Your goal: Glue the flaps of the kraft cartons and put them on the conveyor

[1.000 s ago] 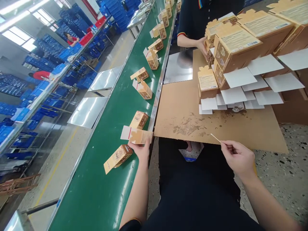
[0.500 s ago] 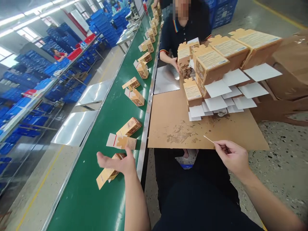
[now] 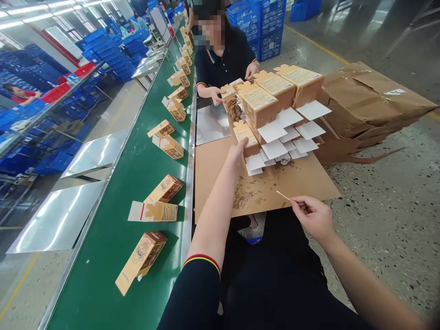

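My left hand (image 3: 238,150) reaches to the near left carton (image 3: 246,135) of the stack on the cardboard sheet (image 3: 213,183). Its thumb lies at that carton's edge; the other fingers are hidden, so I cannot tell whether it grips. Over the sheet's front edge, my right hand (image 3: 314,217) pinches a thin cotton swab (image 3: 283,195), tip pointing up and left. More brown cartons (image 3: 257,101) are piled behind, several with white flaps (image 3: 273,150) sticking out toward me. Dark wet-looking smears (image 3: 245,195) mark the sheet below them.
A green conveyor belt (image 3: 103,256) on my left carries several cartons (image 3: 146,254), some with flaps open. Across the pile sits a co-worker (image 3: 227,64), both hands at the cartons. Large brown packaging (image 3: 371,101) lies to the right. Blue crates (image 3: 271,27) stand behind.
My left hand has moved from above the belt to the right, onto the stack's near carton. The cotton swab stays in my right hand. The view has shifted right.
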